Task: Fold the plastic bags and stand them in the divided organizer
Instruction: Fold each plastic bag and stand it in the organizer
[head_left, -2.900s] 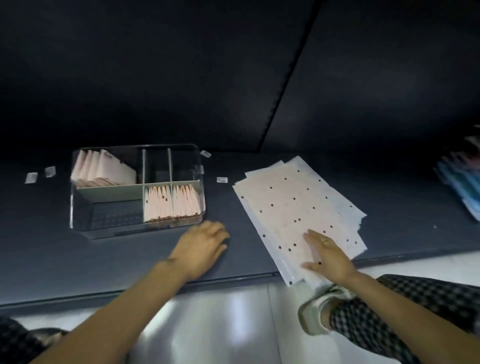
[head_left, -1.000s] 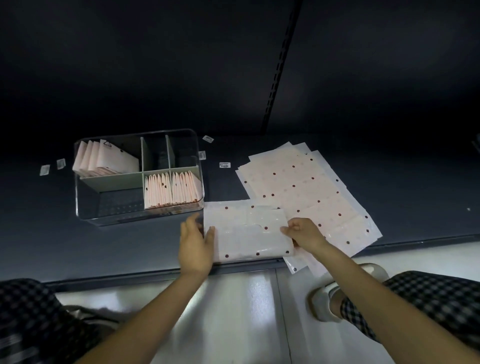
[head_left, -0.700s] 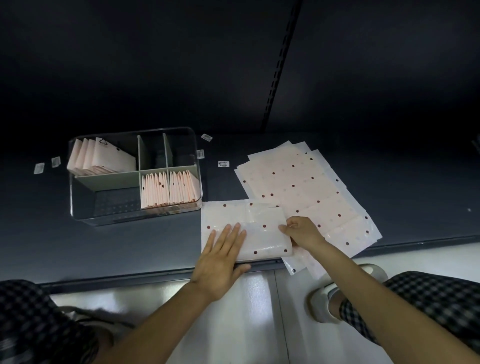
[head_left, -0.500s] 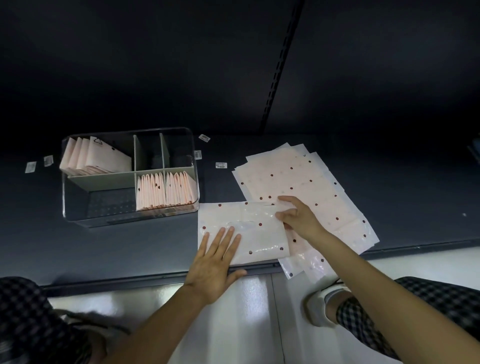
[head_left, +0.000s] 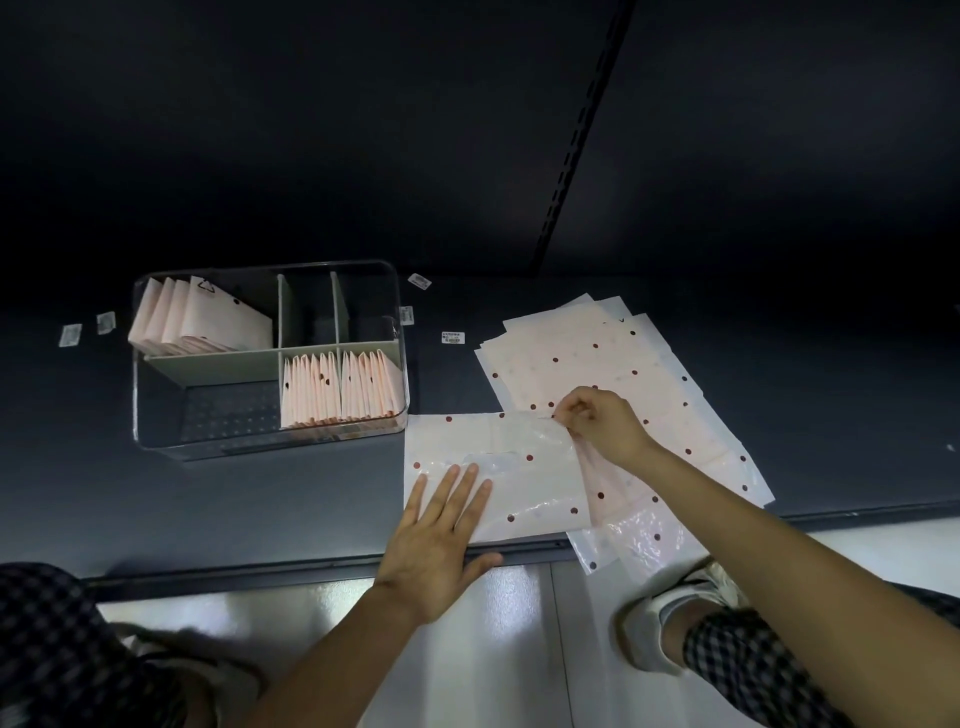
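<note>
A single pale pink plastic bag with dark red dots (head_left: 514, 467) lies flat at the front edge of the dark grey shelf (head_left: 260, 499), just right of the clear divided organizer box (head_left: 400, 364). The left hand (head_left: 441, 535) presses it with fingers spread and straight. The right hand (head_left: 605, 423) pinches the bag's far right corner. A stack of unfolded dotted bags (head_left: 623, 364) lies to the right, partly under the bag. Folded pink bags (head_left: 340, 389) stand upright in the organizer's front right compartments and back left compartment.
</note>
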